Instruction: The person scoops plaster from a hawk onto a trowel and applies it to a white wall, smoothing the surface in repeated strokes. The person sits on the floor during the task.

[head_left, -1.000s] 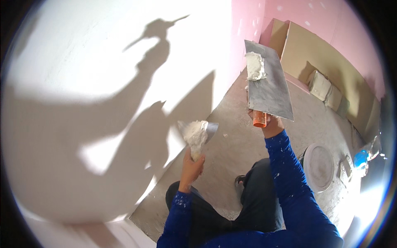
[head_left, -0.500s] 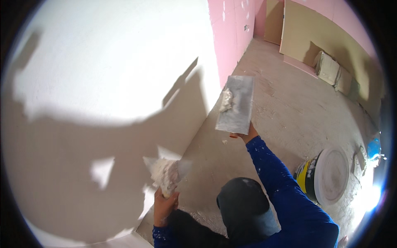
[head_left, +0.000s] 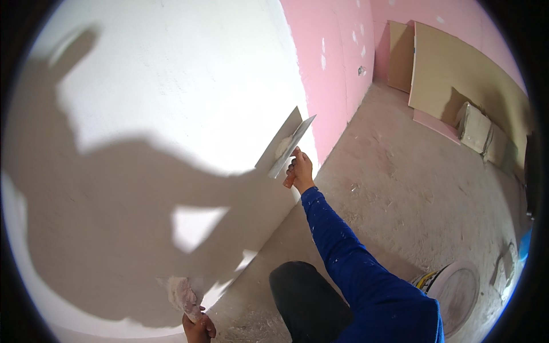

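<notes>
My right hand is closed round the orange-brown handle of a rectangular finishing trowel. The trowel is tilted nearly edge-on, its face turned to the white-coated wall; I cannot tell whether its edge touches. A lump of pale plaster sits on that face, on the wall side. Low at the bottom, my left hand grips a putty knife whose blade is heaped with plaster and mostly hidden under it. It is held close to the lower wall, in shadow.
Bare pink board continues the wall beyond the white coat. Tan boards lean at the far right, with a wrapped bundle before them. A lidded bucket stands on the dusty floor at right, near my arm.
My right hand has brought the trowel left to the wall and turned it from face-up to nearly edge-on. My left hand has lowered the putty knife down and to the left. The view has shifted.
</notes>
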A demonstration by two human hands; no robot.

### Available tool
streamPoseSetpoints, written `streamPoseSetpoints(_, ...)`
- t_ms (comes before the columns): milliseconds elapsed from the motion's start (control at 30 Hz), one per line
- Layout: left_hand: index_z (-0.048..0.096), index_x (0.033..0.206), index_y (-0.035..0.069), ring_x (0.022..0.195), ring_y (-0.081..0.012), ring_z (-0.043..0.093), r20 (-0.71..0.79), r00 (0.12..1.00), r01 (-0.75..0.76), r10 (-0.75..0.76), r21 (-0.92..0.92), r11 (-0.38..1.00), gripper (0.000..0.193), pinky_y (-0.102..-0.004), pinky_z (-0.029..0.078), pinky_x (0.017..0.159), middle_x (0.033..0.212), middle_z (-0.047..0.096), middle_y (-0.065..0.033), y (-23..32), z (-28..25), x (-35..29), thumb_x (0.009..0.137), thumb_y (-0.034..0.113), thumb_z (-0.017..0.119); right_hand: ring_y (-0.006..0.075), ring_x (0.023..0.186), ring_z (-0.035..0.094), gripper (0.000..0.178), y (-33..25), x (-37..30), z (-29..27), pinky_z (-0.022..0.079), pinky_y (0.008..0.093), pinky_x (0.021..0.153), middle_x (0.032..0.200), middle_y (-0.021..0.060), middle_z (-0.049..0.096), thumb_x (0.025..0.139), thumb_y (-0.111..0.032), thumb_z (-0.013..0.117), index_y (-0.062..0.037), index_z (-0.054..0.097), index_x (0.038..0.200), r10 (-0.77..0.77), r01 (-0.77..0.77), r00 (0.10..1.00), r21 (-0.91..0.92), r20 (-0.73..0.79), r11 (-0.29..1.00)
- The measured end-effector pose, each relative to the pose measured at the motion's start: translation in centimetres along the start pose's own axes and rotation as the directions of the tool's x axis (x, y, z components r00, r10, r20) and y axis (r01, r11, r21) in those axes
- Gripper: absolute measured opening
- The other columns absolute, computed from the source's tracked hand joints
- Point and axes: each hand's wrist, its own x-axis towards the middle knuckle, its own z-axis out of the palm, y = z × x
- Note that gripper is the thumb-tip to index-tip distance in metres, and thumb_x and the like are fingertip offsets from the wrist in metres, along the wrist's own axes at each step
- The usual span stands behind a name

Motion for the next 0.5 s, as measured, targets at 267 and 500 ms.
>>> streamPoseSetpoints(267,0.060,0.097,0.001,0.062,-0.0234,0.056,-0.171,0.985,0.052,-0.036,0.091,0.994,0.022,-0.0365,0.045,0.052,0.076,0.061,-0.0087,1.0,-0.1,-4.1,0.100,0.021,0.053,0.0111,0.047,0.049,0.037,-7.4,-3.2,13.8,0.041,0.0290,0.040,0.065,0.0020,0.052,0.097,-0.031,0.066,0.0051,0.063,0.103,-0.373,0.372,0.926,-0.304,0.057,0.877)
streamPoseSetpoints(500,0.061,0.091,-0.002,0.077,-0.0407,0.058,-0.192,0.980,0.051,0.051,0.489,0.871,0.024,-0.0492,0.048,0.069,0.082,0.063,-0.0219,5.7,1.9,-4.5,0.096,0.018,0.047,0.0068,0.047,0.043,0.033,-11.0,-8.1,12.4,0.039,0.0241,0.042,0.064,-0.0022,0.048,0.101,-0.027,0.060,0.0052,0.063,0.107,-0.270,0.313,0.910,-0.092,0.314,0.945)
